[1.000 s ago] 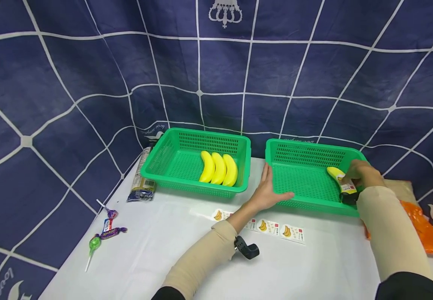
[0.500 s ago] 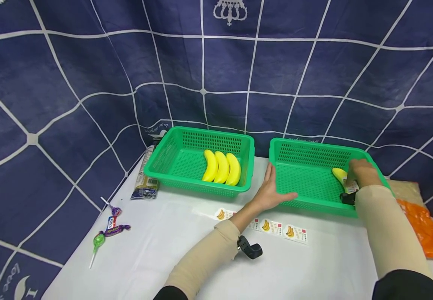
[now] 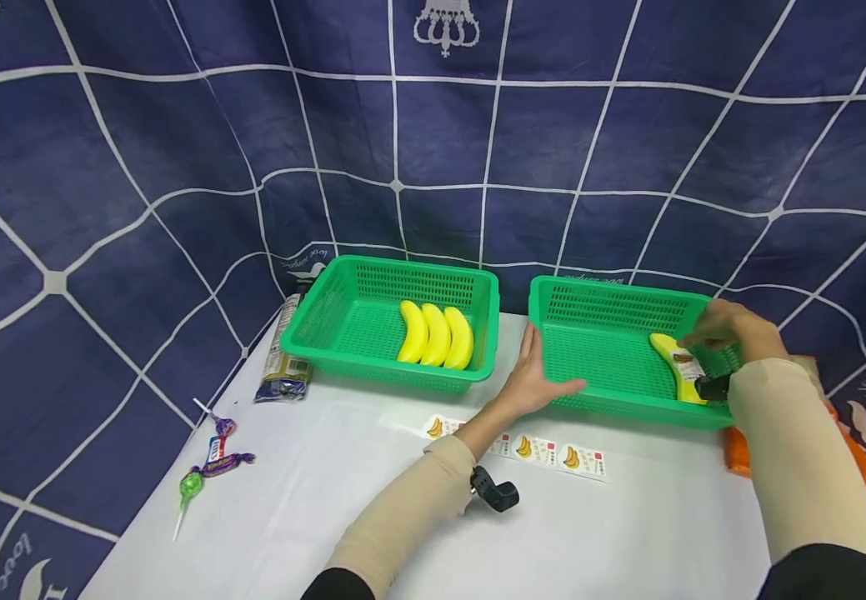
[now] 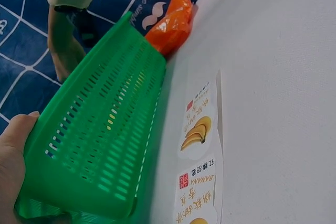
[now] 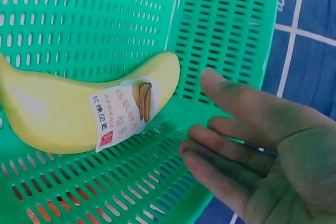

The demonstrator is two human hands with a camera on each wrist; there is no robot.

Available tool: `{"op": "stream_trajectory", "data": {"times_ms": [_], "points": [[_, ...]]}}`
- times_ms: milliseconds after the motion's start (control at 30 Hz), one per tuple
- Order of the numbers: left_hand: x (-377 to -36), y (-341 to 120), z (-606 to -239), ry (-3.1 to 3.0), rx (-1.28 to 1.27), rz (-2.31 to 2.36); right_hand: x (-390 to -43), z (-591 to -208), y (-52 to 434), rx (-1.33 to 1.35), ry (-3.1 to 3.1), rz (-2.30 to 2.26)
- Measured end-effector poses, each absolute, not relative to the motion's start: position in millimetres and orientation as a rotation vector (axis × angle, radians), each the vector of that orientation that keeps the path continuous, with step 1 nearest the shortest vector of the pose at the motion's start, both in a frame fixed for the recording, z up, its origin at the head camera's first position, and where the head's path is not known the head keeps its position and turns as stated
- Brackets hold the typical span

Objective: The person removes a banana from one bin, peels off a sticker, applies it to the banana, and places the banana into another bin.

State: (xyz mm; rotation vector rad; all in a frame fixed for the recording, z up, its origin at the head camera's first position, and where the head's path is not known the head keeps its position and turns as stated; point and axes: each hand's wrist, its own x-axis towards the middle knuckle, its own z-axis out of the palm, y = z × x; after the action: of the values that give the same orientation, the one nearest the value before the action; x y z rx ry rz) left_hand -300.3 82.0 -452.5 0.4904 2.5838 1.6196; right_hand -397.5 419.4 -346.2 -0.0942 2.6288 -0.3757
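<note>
A yellow banana (image 3: pixel 678 367) with a printed label (image 5: pixel 123 111) stuck on it lies at the right end of the right green basket (image 3: pixel 598 406). My right hand (image 3: pixel 736 329) hovers just beside the banana over the basket's right end. In the right wrist view its fingers (image 5: pixel 226 142) are loosely bent, with nothing between them and a gap to the banana. My left hand (image 3: pixel 530 383) rests against the basket's front left corner. Its fingers lie straight along the side, and the thumb is spread toward the front rim.
Three bananas (image 3: pixel 436 336) lie in the left green basket (image 3: pixel 387 369). A strip of banana labels (image 3: pixel 548 452) is on the white table. Candies (image 3: pixel 215 450) and a dark packet (image 3: pixel 282 358) are at left. An orange bag (image 3: pixel 740 454) is beside the right basket.
My right hand has let go of the labelled banana and drawn up and away from it. The banana stays in the basket. My left hand keeps its place at the corner.
</note>
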Motion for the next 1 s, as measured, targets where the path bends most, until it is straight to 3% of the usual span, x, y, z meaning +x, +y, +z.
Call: {"op": "stream_trajectory", "data": {"times_ms": [333, 667, 1000], "points": [[-297.9, 78.8, -452.0, 2.568, 0.497, 1.597, -393.9, -349.8, 403.7, -0.253, 2.684, -0.258], [-286.3, 66.9, -419.6, 2.655, 0.508, 1.412, -385.5, -349.1, 397.5, -0.239, 2.727, -0.304], [-263.7, -9.9, -370.7, 2.918, 0.816, 1.132, -371.3, -346.4, 395.0, -0.254, 2.722, -0.353]]}}
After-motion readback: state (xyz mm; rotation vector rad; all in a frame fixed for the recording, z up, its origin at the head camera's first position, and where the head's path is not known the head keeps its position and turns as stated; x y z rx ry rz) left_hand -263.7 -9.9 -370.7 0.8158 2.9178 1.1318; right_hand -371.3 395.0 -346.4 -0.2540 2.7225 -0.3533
